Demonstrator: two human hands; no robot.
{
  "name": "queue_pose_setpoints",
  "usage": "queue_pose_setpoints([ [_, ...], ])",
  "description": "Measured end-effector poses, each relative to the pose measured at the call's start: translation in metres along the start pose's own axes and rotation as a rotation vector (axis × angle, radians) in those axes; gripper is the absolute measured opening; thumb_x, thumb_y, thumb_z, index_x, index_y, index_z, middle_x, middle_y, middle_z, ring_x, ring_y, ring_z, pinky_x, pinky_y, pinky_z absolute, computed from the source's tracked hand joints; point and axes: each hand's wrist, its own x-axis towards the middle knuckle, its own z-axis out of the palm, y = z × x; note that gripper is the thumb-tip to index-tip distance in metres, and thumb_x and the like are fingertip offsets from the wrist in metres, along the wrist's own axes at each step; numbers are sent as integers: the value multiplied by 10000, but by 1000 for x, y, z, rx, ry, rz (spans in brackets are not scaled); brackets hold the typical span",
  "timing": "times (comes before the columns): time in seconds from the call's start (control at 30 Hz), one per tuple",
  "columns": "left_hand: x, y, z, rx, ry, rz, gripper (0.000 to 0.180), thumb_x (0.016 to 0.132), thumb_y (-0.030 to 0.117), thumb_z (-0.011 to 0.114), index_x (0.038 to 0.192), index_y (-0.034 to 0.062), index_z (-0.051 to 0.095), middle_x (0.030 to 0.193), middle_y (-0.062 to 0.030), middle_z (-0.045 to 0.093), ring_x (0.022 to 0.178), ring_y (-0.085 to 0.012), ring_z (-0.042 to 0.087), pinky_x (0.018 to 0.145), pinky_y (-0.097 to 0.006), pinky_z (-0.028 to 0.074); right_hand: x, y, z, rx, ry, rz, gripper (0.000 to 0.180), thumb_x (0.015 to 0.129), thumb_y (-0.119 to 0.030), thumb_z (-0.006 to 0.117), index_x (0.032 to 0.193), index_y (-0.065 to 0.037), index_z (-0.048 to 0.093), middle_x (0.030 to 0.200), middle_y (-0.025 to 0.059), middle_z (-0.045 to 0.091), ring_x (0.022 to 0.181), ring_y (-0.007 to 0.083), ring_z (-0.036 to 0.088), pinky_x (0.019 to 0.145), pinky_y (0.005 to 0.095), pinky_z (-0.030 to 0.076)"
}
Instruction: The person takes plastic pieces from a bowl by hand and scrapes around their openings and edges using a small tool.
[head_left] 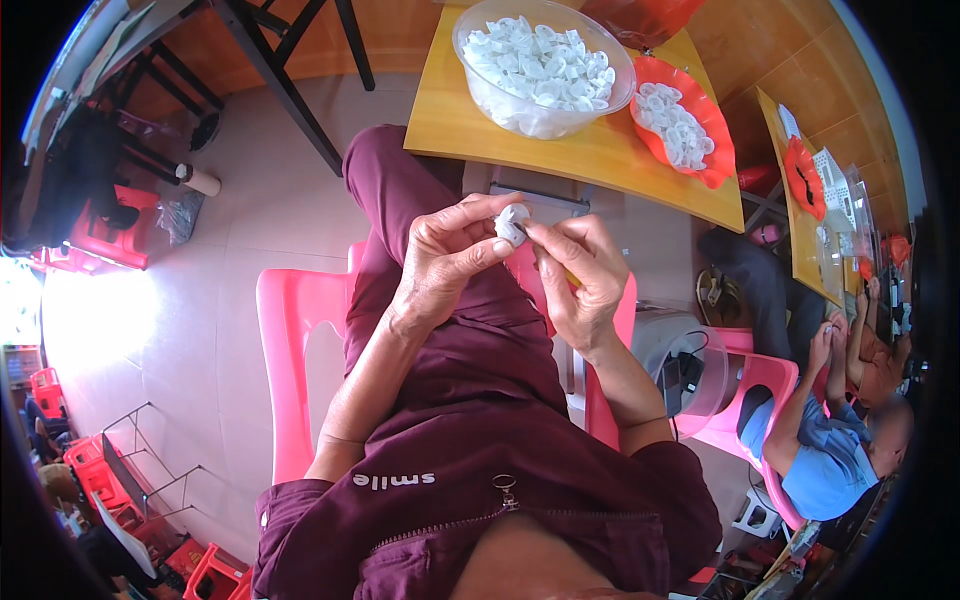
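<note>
In front of my lap, my left hand point(450, 245) pinches a small white rounded plastic part point(512, 224) between thumb and fingers. My right hand point(582, 270) meets it from the other side, thumb and forefinger closed at the part's edge. A dark spot shows where those fingertips touch the part, and a bit of yellow peeks out by the right palm. What the right fingers grip is too small and hidden to name. Beyond the hands, a clear bowl point(490, 97) heaped with similar white pieces stands on a yellow-topped table point(440, 110).
Right of the bowl, a red scalloped dish point(722, 160) holds more white pieces near the table edge. I sit on a pink plastic chair point(285, 370). At the right, a person in blue point(825, 460) works with their hands at another table. A clear tub point(690, 350) stands beside my right arm.
</note>
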Motion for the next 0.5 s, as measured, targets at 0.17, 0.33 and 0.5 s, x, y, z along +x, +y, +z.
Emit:
queue_pose_setpoints([
  [0.17,0,0,0,10,-10,6,373,784,-27,651,1150,-6,585,1038,-46,580,958,-103,548,876,-241,438,1,-1,0,-13,2,-12,401,716,122,583,1062,-63,660,786,55,508,628,134,530,553,238,438],
  [0.33,1,-2,-1,57,-25,55,376,779,-16,657,1149,-2,590,1021,-53,586,943,-114,545,866,-249,436,1,0,0,-27,4,-26,382,725,111,598,1055,-69,666,770,49,508,610,132,518,530,239,424],
  [0.5,0,-1,1,54,-17,47,373,781,-3,660,1147,-5,590,1007,-52,588,931,-115,545,855,-247,438,-1,4,2,-31,15,-52,377,724,106,617,1049,-77,674,757,42,509,580,123,504,503,240,408],
])
